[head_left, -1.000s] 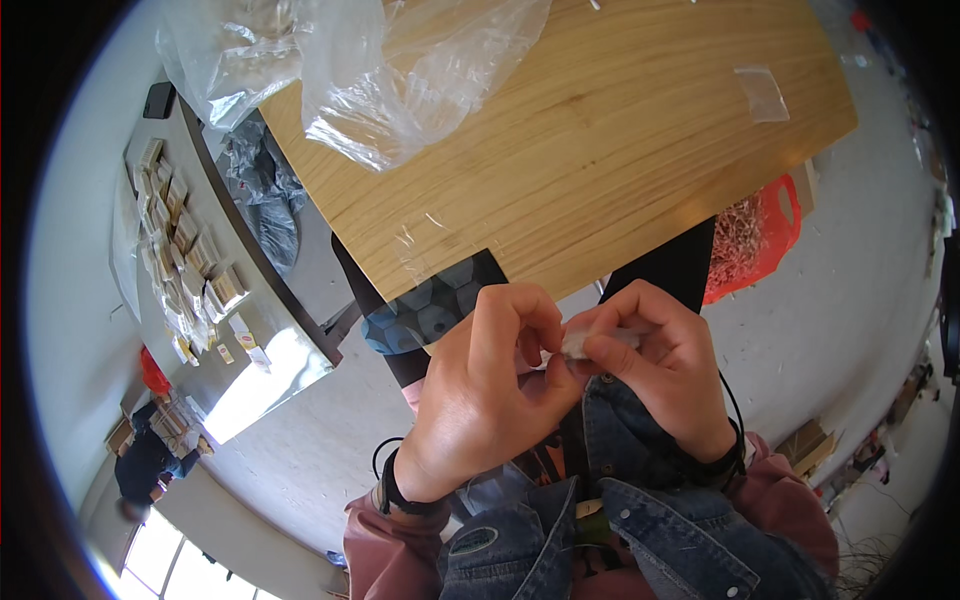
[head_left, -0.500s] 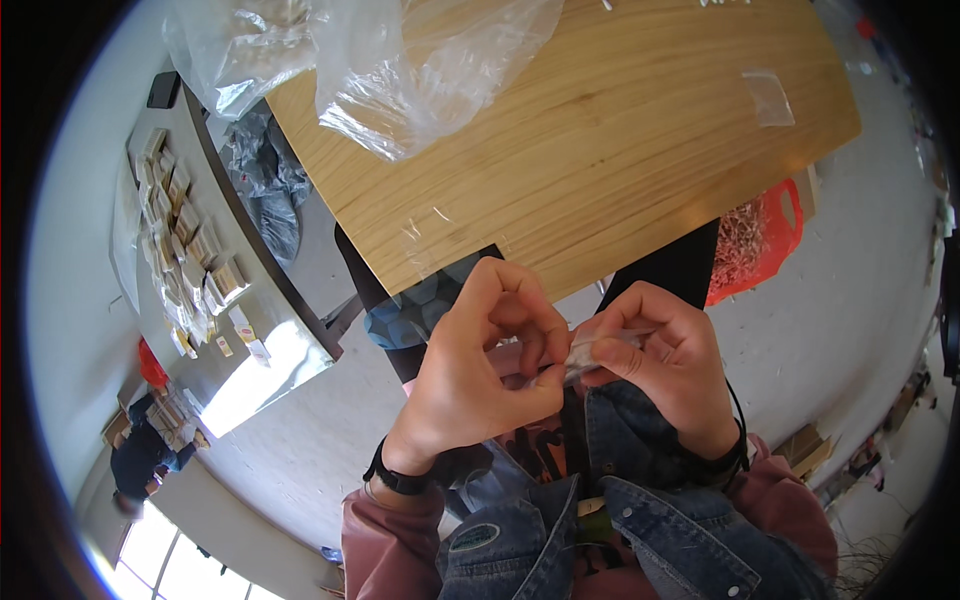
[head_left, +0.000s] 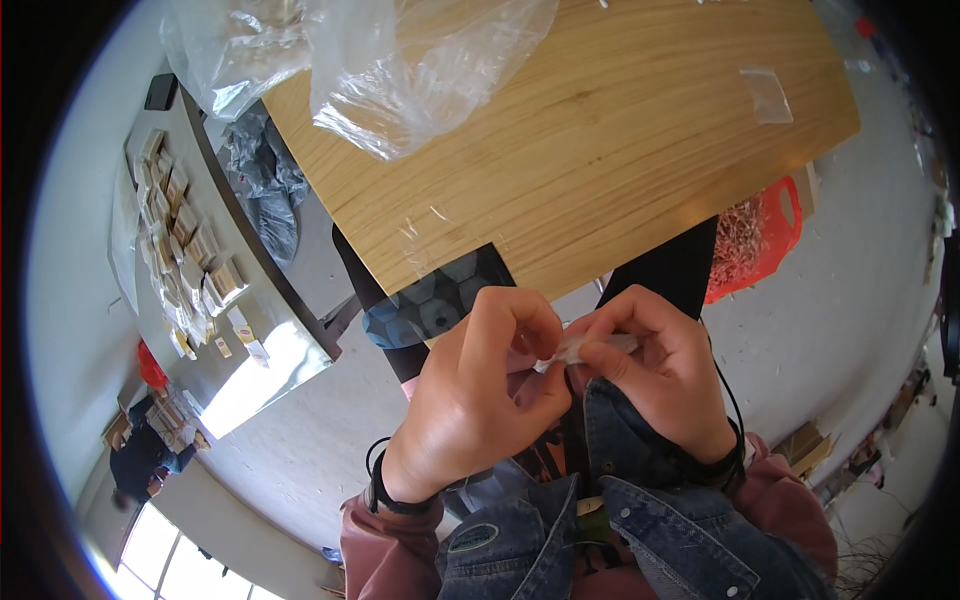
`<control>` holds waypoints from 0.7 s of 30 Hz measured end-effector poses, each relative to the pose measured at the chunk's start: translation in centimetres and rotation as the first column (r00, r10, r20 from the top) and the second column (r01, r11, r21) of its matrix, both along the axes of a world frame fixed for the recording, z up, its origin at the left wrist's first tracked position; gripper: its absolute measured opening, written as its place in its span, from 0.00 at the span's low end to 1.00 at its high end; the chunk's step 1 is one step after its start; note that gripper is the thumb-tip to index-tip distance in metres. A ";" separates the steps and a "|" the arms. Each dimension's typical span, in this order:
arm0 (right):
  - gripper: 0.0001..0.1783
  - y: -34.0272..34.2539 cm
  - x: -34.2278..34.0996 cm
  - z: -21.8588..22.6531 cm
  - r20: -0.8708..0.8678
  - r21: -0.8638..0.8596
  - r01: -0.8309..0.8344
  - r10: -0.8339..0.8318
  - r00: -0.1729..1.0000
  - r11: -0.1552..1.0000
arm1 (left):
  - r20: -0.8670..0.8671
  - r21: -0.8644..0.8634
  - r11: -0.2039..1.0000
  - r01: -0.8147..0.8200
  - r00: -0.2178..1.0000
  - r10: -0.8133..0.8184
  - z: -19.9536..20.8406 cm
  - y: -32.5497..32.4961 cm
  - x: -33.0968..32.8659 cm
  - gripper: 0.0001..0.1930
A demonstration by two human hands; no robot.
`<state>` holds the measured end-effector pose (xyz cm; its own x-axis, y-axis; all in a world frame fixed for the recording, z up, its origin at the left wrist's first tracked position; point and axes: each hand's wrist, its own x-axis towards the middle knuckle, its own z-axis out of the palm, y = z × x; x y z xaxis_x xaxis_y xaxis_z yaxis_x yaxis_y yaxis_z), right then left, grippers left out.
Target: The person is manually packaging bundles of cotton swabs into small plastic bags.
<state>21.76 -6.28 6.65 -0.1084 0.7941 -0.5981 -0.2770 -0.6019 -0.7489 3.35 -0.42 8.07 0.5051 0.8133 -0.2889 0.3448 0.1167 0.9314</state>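
A small clear plastic bag [head_left: 572,350] with something whitish inside is held between my two hands, in front of my chest. My right hand [head_left: 655,365] grips it with thumb and curled fingers. My left hand [head_left: 480,375] pinches its left end between thumb and fingertips; the other fingers are bent. What the bag contains is too small to make out. Just beyond my left hand, a dark sheet with a hexagon pattern [head_left: 440,297] lies over the near corner of the wooden table [head_left: 600,150].
Large clear plastic bags [head_left: 400,80] lie at the table's far left, a small clear bag [head_left: 767,96] at its right. A red bag [head_left: 770,240] of pinkish shreds stands right of the table. Many small packets [head_left: 180,240] cover a side table; a person [head_left: 150,455] bends beyond it.
My left hand has lowered slightly, and its raised fingers have come down toward the small bag. The bag looks more bunched between my fingers. My right hand has hardly moved.
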 end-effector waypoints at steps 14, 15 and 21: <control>0.05 0.4 -0.5 1.2 0.150 0.095 -0.141 0.126 0.981 0.986 | -0.045 0.170 0.962 0.213 0.977 -0.209 -0.5 0.4 -0.8 0.22; 0.05 0.4 -0.5 1.2 0.150 0.094 -0.140 0.125 0.981 0.986 | -0.048 0.186 0.956 0.227 0.974 -0.222 -0.5 0.4 -0.8 0.22; 0.06 0.5 -0.6 1.4 0.193 0.121 -0.154 0.129 0.973 0.981 | -0.055 0.216 0.949 0.228 0.974 -0.222 -0.5 0.3 -0.6 0.22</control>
<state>21.15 -5.82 8.03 -0.1236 0.8530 -0.5070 -0.0467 -0.5154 -0.8557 2.71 -0.07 7.59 0.6761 0.7245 -0.1340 0.3664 -0.1728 0.9143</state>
